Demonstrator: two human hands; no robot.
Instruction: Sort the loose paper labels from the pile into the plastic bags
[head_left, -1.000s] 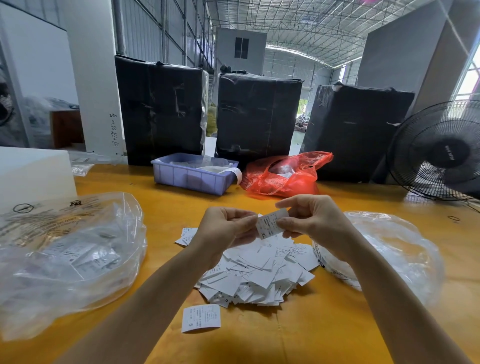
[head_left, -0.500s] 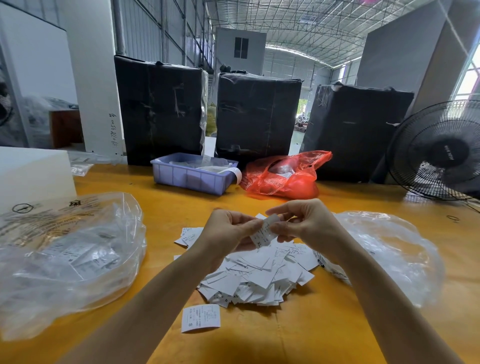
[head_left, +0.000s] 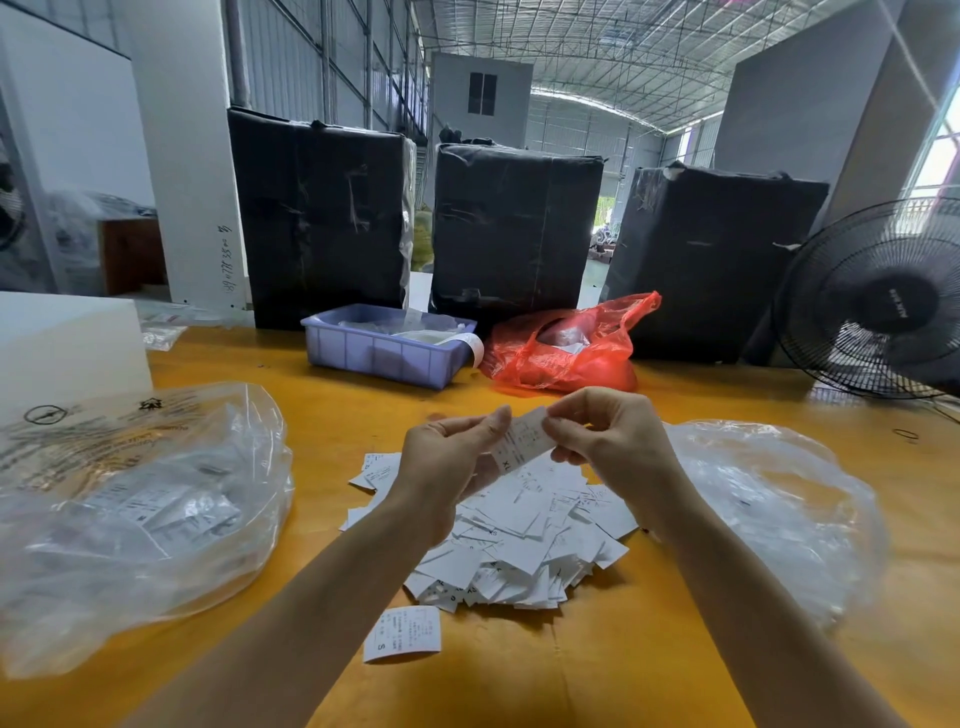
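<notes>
Between both hands (head_left: 524, 447), one label (head_left: 521, 440)

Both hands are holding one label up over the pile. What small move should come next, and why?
Probably read its size mark, then let one hand carry it to a bag. The left hand and right hand pinch the label above the pile; clear bags lie to the left and right.

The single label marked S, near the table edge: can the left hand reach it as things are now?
Probably yes, but not at once. The S label lies alone on the table, just beside the left forearm, with nothing over it. The left hand now pinches another label together with the right hand.
</notes>
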